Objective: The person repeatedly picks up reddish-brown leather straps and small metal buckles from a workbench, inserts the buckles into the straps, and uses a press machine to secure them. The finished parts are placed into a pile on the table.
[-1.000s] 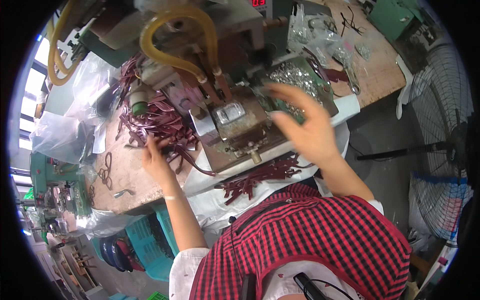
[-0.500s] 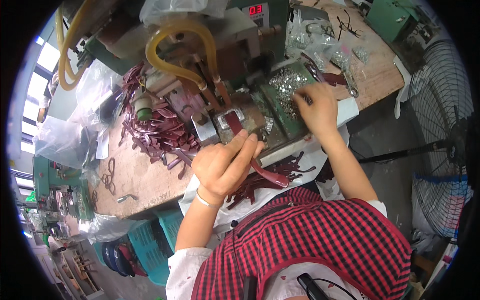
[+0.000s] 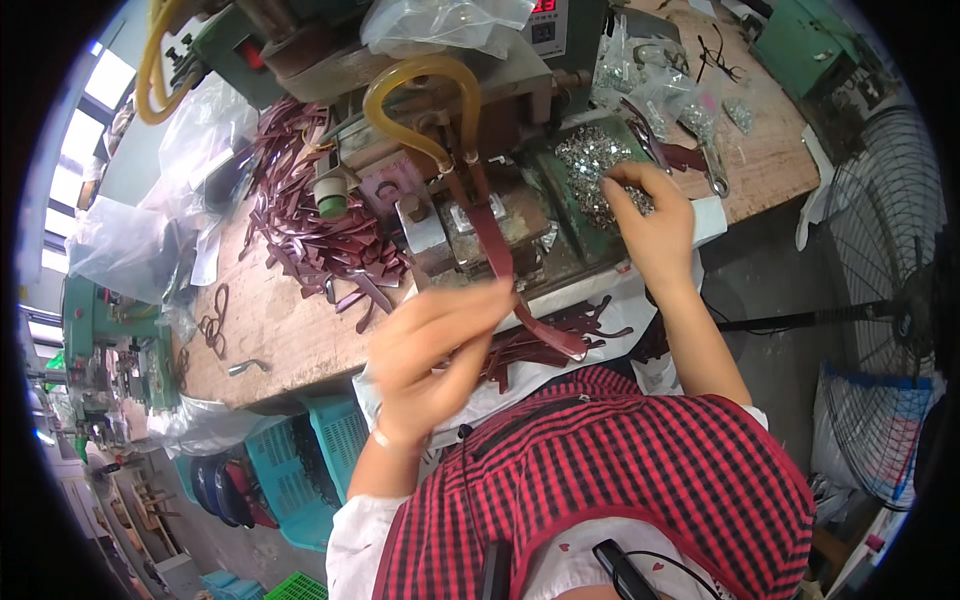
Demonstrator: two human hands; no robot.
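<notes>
My left hand (image 3: 425,350), slightly blurred, pinches a dark red glasses temple (image 3: 491,243) near its middle. The temple's far end lies at the small metal holder (image 3: 470,215) of a bench machine, under two copper-coloured prongs. Its curved tip points back toward my apron. At the right my right hand (image 3: 660,225) rests with thumb and forefinger brought together over a pile of tiny shiny metal parts (image 3: 592,150) in the green tray. Whatever sits between those fingertips is too small to make out.
A big heap of dark red temples (image 3: 310,215) covers the bench left of the machine (image 3: 500,85). More temples (image 3: 530,350) lie on white sheeting by my lap. Bagged metal parts (image 3: 695,120) lie at the far right, and a fan (image 3: 880,290) stands beside the bench.
My view has shifted a little. The left hand has slid back along the temple, away from the holder. The right hand's fingers have settled at the metal parts.
</notes>
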